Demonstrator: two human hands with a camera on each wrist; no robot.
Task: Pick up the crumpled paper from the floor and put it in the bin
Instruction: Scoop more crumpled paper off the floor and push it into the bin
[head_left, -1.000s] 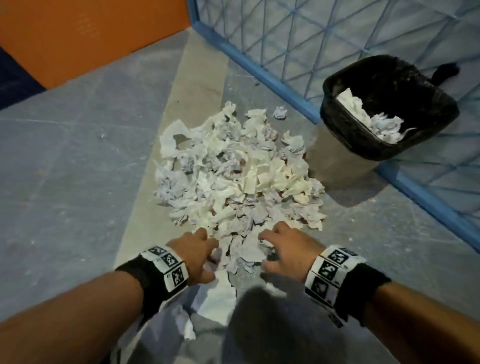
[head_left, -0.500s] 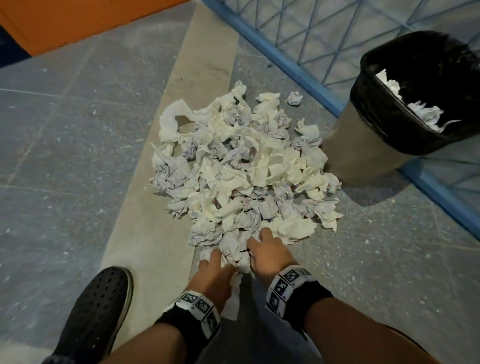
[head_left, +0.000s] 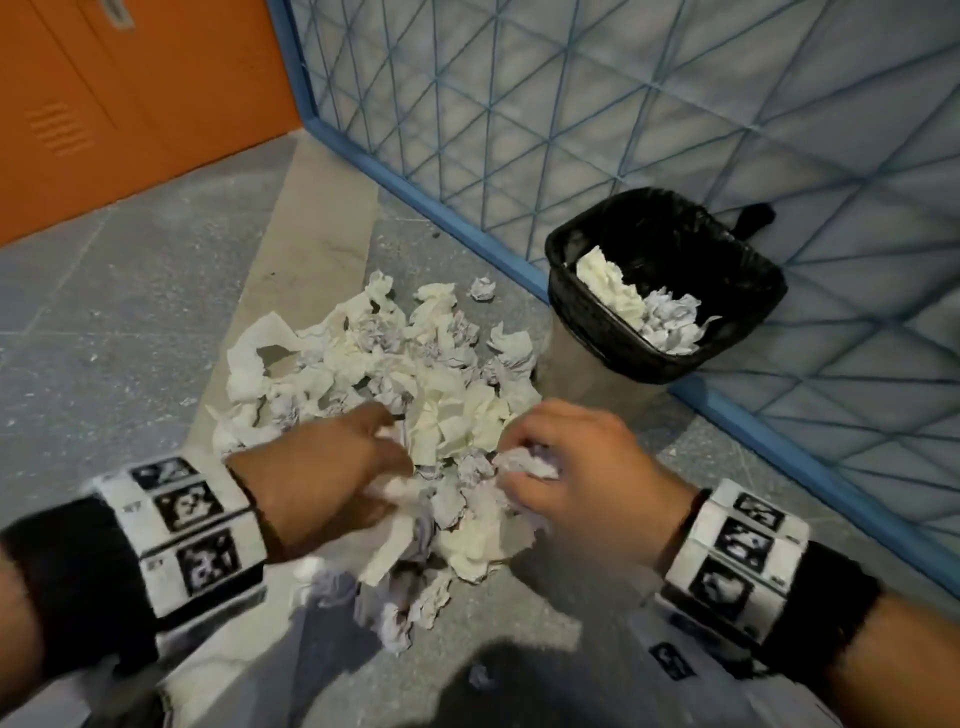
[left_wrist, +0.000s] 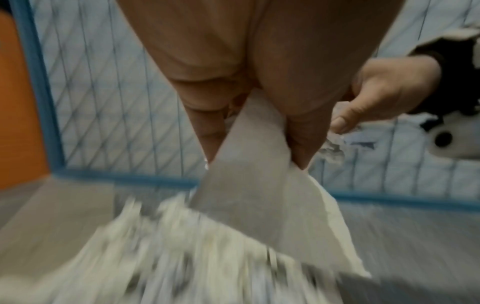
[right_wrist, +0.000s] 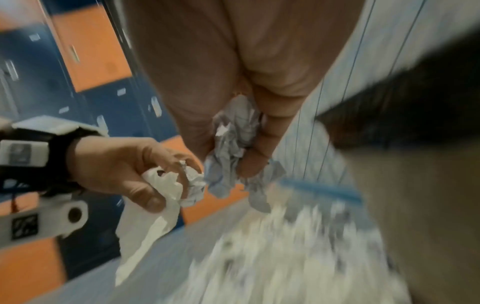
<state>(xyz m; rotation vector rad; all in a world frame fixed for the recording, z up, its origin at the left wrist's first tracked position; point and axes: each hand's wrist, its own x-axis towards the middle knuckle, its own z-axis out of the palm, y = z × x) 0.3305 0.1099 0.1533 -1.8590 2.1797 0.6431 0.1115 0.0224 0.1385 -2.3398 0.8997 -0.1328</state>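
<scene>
A heap of crumpled white and grey paper (head_left: 395, 374) lies on the floor. My left hand (head_left: 332, 462) hovers over its near edge and grips a white sheet of paper (left_wrist: 259, 195) that hangs down from the fingers (right_wrist: 145, 176). My right hand (head_left: 576, 462) is lifted beside it, its fingers curled round a greyish crumpled paper ball (right_wrist: 233, 139). The black-lined bin (head_left: 665, 291) stands to the right of the heap against the wall, with some paper (head_left: 644, 306) inside.
A blue-framed wire mesh panel (head_left: 571, 114) runs behind the bin and heap. Orange lockers (head_left: 104, 104) stand at the back left. A lone paper ball (head_left: 482, 288) lies between heap and panel. Grey floor (head_left: 104, 322) stretches to the left.
Both hands were low at the near edge of the heap; now they are raised, each holding paper. The head view has risen and the shoe is out of sight.
</scene>
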